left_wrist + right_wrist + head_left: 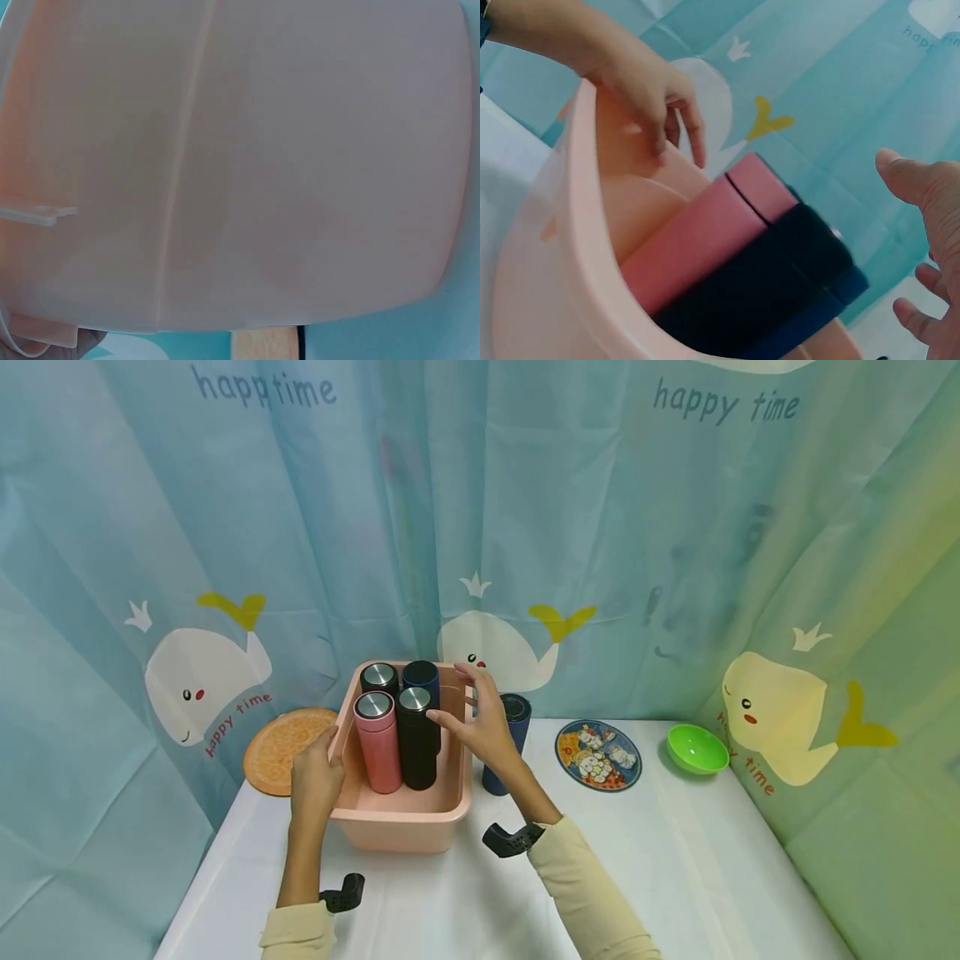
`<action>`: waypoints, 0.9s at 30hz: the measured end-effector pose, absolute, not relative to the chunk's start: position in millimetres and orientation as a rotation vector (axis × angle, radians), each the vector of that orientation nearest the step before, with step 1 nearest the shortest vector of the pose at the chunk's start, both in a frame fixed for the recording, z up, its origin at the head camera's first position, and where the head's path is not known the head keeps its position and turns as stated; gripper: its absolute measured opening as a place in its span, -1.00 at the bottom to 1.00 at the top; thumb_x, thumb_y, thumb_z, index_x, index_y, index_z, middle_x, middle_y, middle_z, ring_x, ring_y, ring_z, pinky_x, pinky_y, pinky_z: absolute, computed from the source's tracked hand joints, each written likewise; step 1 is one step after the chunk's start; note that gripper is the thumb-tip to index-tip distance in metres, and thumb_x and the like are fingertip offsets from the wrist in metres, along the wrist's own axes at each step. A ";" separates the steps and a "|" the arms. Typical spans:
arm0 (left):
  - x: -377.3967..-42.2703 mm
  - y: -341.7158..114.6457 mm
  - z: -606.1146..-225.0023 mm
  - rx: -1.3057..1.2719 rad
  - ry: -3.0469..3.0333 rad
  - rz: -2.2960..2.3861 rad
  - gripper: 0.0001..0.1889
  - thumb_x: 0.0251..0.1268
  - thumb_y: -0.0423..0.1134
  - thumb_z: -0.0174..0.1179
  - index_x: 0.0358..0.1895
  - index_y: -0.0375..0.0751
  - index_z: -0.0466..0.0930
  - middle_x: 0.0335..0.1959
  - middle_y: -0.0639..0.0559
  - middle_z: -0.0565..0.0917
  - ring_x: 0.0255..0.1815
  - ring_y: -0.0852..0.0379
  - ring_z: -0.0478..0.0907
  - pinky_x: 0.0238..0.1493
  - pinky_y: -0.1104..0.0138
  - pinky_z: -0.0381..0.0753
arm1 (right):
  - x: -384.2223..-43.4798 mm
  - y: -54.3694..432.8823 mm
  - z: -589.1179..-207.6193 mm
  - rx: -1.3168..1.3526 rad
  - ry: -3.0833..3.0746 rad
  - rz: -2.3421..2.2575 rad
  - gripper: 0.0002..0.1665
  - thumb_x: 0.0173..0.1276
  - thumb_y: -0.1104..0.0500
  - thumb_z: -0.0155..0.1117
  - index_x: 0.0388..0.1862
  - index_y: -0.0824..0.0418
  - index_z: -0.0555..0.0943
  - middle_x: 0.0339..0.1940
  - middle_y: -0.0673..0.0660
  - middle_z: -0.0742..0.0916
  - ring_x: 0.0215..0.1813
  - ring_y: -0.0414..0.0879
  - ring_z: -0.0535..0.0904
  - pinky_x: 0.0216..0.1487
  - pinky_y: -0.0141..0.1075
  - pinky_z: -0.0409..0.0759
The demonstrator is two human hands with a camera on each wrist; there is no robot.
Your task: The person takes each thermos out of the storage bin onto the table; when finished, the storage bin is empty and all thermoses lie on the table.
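A pink plastic bin (399,832) stands on the table, with several insulated bottles upright inside. Among them are a pink bottle (380,752), a black bottle (417,752) beside it, another black bottle (379,677) with a silver lid and a dark blue bottle (422,677) behind. My left hand (317,774) grips the bin's left rim, fingers over the edge; the left wrist view mostly shows the bin's outer wall (315,165). Over the bin's right side is my right hand (483,717), fingers spread and holding nothing, thumb near the front black bottle's lid.
A second dark blue bottle (517,710) stands just right of the bin, partly behind my right forearm. Farther right lie a round patterned mat (598,756) and a green bowl (697,749). An orange round mat (281,752) leans at the left. A blue curtain (525,527) hangs behind.
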State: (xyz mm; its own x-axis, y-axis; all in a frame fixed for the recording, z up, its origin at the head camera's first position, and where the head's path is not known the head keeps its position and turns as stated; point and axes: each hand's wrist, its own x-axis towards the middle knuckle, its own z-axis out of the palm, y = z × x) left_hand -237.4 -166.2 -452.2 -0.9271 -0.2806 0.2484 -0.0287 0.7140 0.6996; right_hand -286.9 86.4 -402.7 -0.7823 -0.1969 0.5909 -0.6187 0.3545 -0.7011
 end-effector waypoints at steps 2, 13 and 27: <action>-237.3 -166.3 -452.3 0.245 -2.588 -1.051 -0.48 0.22 -0.52 0.01 0.31 -0.35 0.43 0.22 -0.43 0.52 0.16 -0.41 0.53 0.10 -0.18 0.52 | -288.0 83.3 -407.3 0.707 -2.256 1.462 -0.04 0.10 0.17 0.52 0.44 0.27 0.26 0.33 0.30 0.44 0.33 0.17 0.41 0.24 0.09 0.51; -239.6 -167.1 -452.3 0.245 -2.610 -1.035 -0.48 0.24 -0.50 0.00 0.32 -0.34 0.42 0.22 -0.42 0.51 0.15 -0.43 0.52 0.11 -0.19 0.51 | -297.1 72.4 -430.4 0.654 -2.336 1.658 -0.07 0.14 0.17 0.47 0.43 0.31 0.25 0.32 0.30 0.47 0.37 0.21 0.37 0.35 0.15 0.36; -240.9 -167.4 -452.3 0.242 -2.605 -1.027 -0.48 0.22 -0.50 -0.01 0.31 -0.35 0.43 0.20 -0.44 0.53 0.12 -0.43 0.55 0.07 -0.18 0.53 | -309.5 63.0 -445.2 0.604 -2.365 1.674 -0.11 0.14 0.17 0.48 0.40 0.30 0.29 0.30 0.31 0.49 0.32 0.19 0.41 0.34 0.07 0.40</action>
